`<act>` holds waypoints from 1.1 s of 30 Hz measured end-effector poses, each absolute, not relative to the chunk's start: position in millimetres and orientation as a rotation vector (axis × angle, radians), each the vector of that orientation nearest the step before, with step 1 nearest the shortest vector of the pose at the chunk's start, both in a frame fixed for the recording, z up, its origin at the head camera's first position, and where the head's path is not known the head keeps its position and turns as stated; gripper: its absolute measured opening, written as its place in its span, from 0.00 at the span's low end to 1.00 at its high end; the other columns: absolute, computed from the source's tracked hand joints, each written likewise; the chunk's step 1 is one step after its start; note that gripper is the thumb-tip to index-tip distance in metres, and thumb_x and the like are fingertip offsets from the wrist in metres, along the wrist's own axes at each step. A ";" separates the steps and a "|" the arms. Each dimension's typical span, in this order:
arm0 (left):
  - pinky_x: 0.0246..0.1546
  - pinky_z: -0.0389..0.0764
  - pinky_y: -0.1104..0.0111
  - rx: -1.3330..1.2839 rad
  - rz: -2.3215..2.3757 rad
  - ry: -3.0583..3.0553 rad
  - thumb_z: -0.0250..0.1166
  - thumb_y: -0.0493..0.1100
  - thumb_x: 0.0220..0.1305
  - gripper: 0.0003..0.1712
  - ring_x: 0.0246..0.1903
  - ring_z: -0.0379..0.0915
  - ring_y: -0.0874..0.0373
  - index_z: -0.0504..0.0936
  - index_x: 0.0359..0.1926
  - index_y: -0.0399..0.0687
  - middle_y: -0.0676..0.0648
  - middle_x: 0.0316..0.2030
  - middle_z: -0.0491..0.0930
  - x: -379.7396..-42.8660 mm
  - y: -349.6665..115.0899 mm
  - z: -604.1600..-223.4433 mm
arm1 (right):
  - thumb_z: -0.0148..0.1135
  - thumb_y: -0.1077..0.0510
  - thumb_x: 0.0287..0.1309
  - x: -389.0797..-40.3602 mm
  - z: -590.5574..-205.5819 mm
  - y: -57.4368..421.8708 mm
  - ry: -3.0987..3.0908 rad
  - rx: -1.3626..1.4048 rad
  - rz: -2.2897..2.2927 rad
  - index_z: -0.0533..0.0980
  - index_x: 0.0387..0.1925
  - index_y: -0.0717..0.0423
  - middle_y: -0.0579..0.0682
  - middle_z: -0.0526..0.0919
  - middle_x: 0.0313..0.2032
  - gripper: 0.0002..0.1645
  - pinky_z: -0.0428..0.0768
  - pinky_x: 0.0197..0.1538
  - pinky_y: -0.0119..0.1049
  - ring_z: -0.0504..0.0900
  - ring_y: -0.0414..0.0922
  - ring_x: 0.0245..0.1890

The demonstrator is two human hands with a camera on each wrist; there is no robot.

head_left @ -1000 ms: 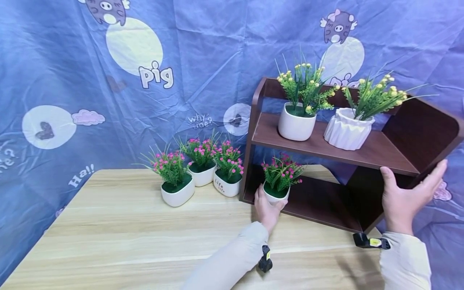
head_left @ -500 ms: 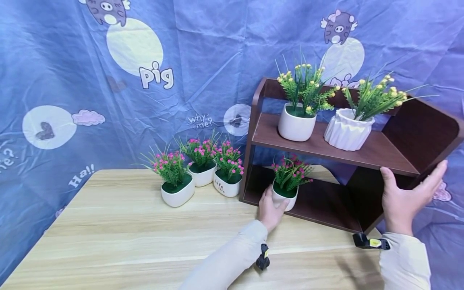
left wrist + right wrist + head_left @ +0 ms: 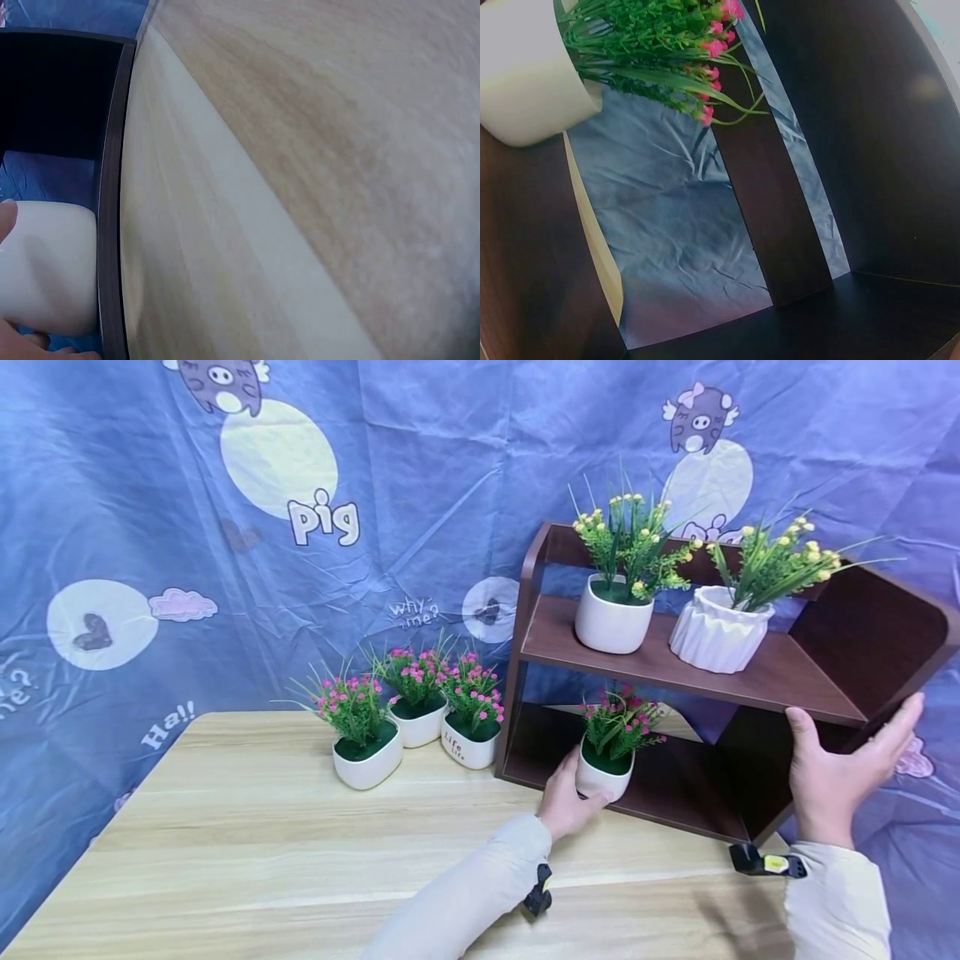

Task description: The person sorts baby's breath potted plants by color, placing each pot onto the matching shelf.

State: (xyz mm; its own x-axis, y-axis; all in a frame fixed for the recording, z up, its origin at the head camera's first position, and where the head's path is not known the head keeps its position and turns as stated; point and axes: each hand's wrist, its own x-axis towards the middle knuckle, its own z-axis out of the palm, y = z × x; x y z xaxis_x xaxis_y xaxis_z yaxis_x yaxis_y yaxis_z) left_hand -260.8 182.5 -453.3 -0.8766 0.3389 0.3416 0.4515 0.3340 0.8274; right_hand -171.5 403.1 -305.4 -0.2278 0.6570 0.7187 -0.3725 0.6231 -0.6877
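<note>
My left hand (image 3: 568,802) grips a small potted plant (image 3: 606,781) with pink flowers, thumb at the front and fingers on the left side of the white pot. The pot is upright at the lower board of the dark brown two-tier shelf (image 3: 675,789). In the left wrist view the white pot (image 3: 52,262) shows between thumb and fingers; the right wrist view has it (image 3: 532,75) at the upper left. My right hand (image 3: 843,781) rests against the shelf's right side panel, its thumb raised and fingers straight along the outside.
Two plants with yellow flowers, one in a smooth white pot (image 3: 613,618) and one in a ribbed pot (image 3: 720,631), stand on the upper board. Left of the shelf, three pink-flowered pots (image 3: 367,758) stand on the wooden table (image 3: 300,843). A blue printed cloth (image 3: 420,485) hangs behind.
My left hand has moved the pink-flowered pot to the right along the lower board, away from the shelf's left panel. My right hand stays in place.
</note>
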 end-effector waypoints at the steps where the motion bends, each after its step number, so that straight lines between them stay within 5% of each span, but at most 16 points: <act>1: 0.62 0.69 0.64 -0.756 -1.583 -2.490 0.73 0.46 0.49 0.49 0.61 0.68 0.48 0.61 0.70 0.41 0.40 0.66 0.67 -260.5 183.3 -453.3 | 0.77 0.46 0.42 -171.5 -305.3 402.9 -1.525 -0.247 0.970 0.51 0.72 0.63 0.51 0.53 0.73 0.63 0.44 0.68 0.21 0.51 0.38 0.71; 10: 0.62 0.69 0.66 -0.906 -1.489 -2.591 0.74 0.47 0.50 0.56 0.61 0.67 0.50 0.51 0.74 0.43 0.42 0.70 0.59 -254.3 194.8 -447.4 | 0.77 0.46 0.41 -169.5 -304.9 402.2 -1.517 -0.243 0.976 0.51 0.72 0.63 0.51 0.53 0.73 0.64 0.44 0.68 0.20 0.51 0.38 0.71; 20: 0.61 0.68 0.48 -1.016 -1.272 -2.756 0.73 0.47 0.50 0.57 0.68 0.57 0.53 0.49 0.74 0.43 0.43 0.71 0.57 -248.9 209.5 -433.0 | 0.75 0.48 0.44 -168.6 -303.3 400.1 -1.541 -0.276 0.966 0.50 0.73 0.62 0.50 0.52 0.73 0.62 0.42 0.67 0.19 0.49 0.39 0.72; 33: 0.63 0.66 0.56 -1.094 -1.185 -2.760 0.70 0.56 0.54 0.52 0.67 0.58 0.44 0.53 0.74 0.47 0.46 0.72 0.57 -249.6 219.9 -438.3 | 0.75 0.50 0.44 -167.7 -304.5 400.9 -1.552 -0.264 0.965 0.50 0.73 0.62 0.50 0.52 0.73 0.61 0.44 0.68 0.19 0.50 0.38 0.71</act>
State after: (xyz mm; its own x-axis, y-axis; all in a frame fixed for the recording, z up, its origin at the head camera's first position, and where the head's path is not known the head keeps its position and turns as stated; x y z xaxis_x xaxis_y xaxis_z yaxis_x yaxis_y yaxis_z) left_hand -249.6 219.9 -438.3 -0.7646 0.6106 0.2062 0.5700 0.4913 0.6586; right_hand -167.7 400.9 -304.5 -0.2461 0.6561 0.7134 -0.3501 0.6262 -0.6967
